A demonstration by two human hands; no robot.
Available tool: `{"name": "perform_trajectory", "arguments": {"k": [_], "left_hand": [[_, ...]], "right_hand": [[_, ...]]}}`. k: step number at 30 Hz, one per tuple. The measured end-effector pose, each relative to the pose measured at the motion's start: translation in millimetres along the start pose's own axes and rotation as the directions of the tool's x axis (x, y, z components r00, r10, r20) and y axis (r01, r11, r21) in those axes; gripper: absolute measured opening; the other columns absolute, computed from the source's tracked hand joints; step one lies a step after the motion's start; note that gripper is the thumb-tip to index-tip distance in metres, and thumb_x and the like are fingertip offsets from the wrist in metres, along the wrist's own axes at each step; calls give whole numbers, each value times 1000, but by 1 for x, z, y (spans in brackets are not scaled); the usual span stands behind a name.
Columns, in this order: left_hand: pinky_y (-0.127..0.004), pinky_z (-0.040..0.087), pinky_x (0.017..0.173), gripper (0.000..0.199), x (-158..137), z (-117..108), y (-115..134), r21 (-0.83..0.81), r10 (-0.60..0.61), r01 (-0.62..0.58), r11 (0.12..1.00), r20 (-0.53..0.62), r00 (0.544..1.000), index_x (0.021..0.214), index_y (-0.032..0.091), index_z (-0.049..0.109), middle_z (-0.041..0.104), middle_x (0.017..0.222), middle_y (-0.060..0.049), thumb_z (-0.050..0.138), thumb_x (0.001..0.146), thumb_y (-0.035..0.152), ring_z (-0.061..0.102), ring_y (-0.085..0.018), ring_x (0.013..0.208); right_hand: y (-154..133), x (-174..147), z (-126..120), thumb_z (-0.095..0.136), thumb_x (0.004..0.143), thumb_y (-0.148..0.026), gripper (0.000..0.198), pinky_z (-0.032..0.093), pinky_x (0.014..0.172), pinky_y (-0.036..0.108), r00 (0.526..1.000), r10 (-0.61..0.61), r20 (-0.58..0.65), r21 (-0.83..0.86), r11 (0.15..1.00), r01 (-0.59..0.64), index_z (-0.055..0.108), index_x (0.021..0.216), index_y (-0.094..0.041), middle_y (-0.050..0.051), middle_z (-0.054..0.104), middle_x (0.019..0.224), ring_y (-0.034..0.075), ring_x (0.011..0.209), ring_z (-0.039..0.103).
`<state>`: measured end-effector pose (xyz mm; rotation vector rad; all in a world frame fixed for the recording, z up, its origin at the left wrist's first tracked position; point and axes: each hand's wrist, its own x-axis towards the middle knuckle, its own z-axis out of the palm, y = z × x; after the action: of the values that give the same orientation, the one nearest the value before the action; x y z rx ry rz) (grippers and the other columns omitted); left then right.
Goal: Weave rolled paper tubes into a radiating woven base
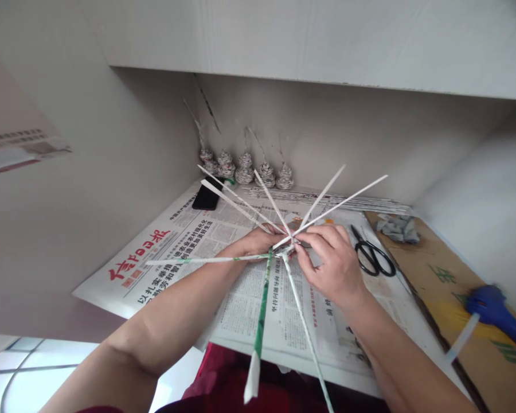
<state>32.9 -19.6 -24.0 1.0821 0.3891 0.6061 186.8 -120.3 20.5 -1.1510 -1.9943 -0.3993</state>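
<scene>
Between my two hands is a star of rolled paper tubes (264, 298), white and green, that cross at one centre and spread out on all sides. My left hand (258, 240) grips the crossing from the left; its fingertips are partly hidden behind the tubes. From the right, my right hand (327, 255) pinches a tube close to the centre between thumb and fingers. One green-and-white tube points down toward my lap. Under the hands lies a printed newspaper sheet (227, 321).
Several small woven paper gourd shapes (245, 169) stand along the back wall. A black phone (207, 194) lies before them; loose paper tubes (361, 202) lie at the back right. Black scissors (372, 255), crumpled grey paper (399, 228) and a blue glue gun (499, 312) are on the right.
</scene>
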Motion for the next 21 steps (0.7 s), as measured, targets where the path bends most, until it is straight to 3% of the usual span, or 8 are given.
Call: {"name": "perform_trajectory", "arguments": {"k": [4,9,21], "left_hand": [[-23,46,57,37,0,1,3,28,20,-20,999,5,1000,81,9,72,67,67,-4,83,59,37,59,-11,58],[-26,50,61,43,-1,3,4,9,21,-20,1000,-75,997,85,9,73,70,74,-6,85,55,38,62,-14,62],[-22,48,61,40,4,-3,0,21,13,-11,1000,-84,996,82,9,74,71,72,-6,86,53,34,62,-12,62]], "right_hand": [[-1,1,0,62,81,-15,21,46,90,46,1000,-6,-22,18,1000,7,63,100,-24,7,64,103,26,100,58],[-2,0,2,65,78,-17,27,43,98,49,999,2,-48,18,1000,-1,63,105,-23,7,63,110,28,108,55],[-2,-3,7,66,79,-20,28,41,100,50,995,42,-86,45,998,-38,63,106,-26,7,62,113,28,112,54]]}}
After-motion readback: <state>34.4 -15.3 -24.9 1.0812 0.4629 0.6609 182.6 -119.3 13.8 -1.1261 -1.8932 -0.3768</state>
